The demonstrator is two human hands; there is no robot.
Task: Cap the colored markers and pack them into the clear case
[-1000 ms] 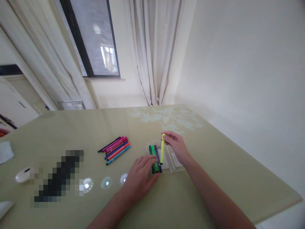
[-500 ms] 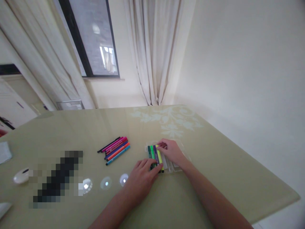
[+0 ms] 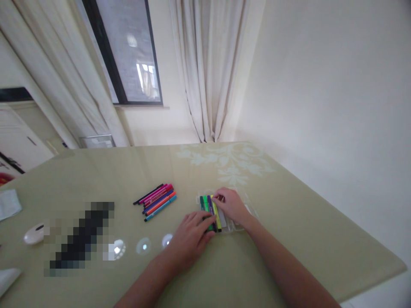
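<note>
A clear plastic case (image 3: 229,226) lies unfolded on the table, with several felt-tip markers side by side in its left part. Among them are a dark green marker (image 3: 202,201), a bright green marker (image 3: 206,203), a purple marker (image 3: 209,205) and, rightmost, a yellow marker (image 3: 218,218). My left hand (image 3: 192,235) rests over the lower ends of the green and purple ones, fingers apart and partly bent. With thumb and fingertips pinched together, my right hand (image 3: 231,206) is at the far end of the yellow marker and hides part of the case.
To the left lies a loose group of markers (image 3: 157,199) in black, pink, red, blue and orange. Farther left are a blurred-out dark object (image 3: 81,237), a white computer mouse (image 3: 34,234) and a pale folded cloth or tissue (image 3: 9,204). A wall (image 3: 337,107) borders the table's right side.
My left thumb has drawn back from the yellow marker's near end. The right hand's fingertips stay at its far end, shifted only slightly. The view has moved a little.
</note>
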